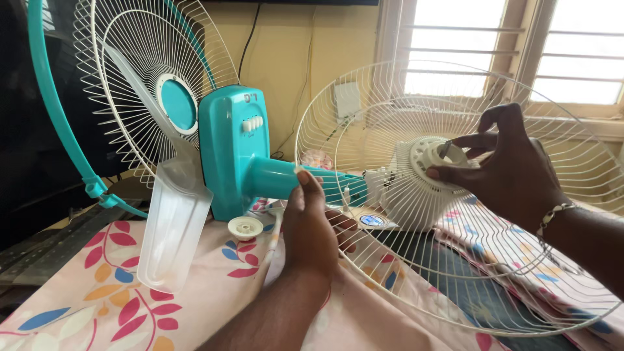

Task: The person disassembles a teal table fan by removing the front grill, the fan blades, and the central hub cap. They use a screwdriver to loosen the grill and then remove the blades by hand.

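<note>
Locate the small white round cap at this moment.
In the head view, the small white round cap lies on the floral cloth, left of centre, just below the teal fan body, between the clear fan blade and the left hand.

Front grille (140,78) w/ teal rim, clear blade (172,227), white cap (246,227), floral sheet (97,292).

A domestic room, probably a bedroom: a bed (97,299) covered by a floral-printed sheet, yellow-painted walls (305,45), a barred window (513,52) in a wooden frame, and a wall socket (347,99) with trailing cable.
</note>
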